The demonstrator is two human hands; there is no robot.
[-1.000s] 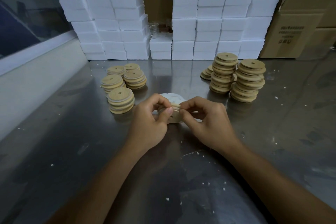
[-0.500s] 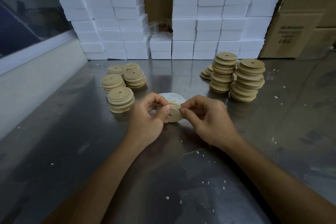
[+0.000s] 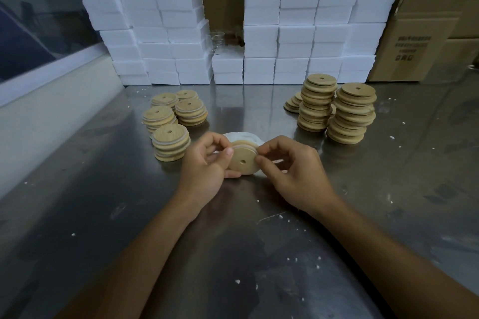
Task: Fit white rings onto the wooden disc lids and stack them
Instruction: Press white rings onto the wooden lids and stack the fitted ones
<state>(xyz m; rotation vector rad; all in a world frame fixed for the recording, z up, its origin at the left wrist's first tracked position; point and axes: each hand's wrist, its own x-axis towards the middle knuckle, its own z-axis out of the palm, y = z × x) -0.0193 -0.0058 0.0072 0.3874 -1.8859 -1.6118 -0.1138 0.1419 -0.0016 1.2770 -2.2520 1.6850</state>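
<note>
Right now the wooden disc lid (image 3: pixel 243 161) is held on edge just above the worktop (image 3: pixel 103 189), its flat face with the small centre hole tilted toward the camera, and a white ring (image 3: pixel 245 147) shows along its upper rim. Left hand (image 3: pixel 204 171) and right hand (image 3: pixel 295 171) each close a pinching grip on opposite edges. Should the ring be only partly seated, it may roll off or twist. A loose pile of white rings (image 3: pixel 242 135) lies just behind; finished stacks (image 3: pixel 171 142) stand left, taller bare stacks (image 3: pixel 352 116) right, easily toppled by a careless reach.
</note>
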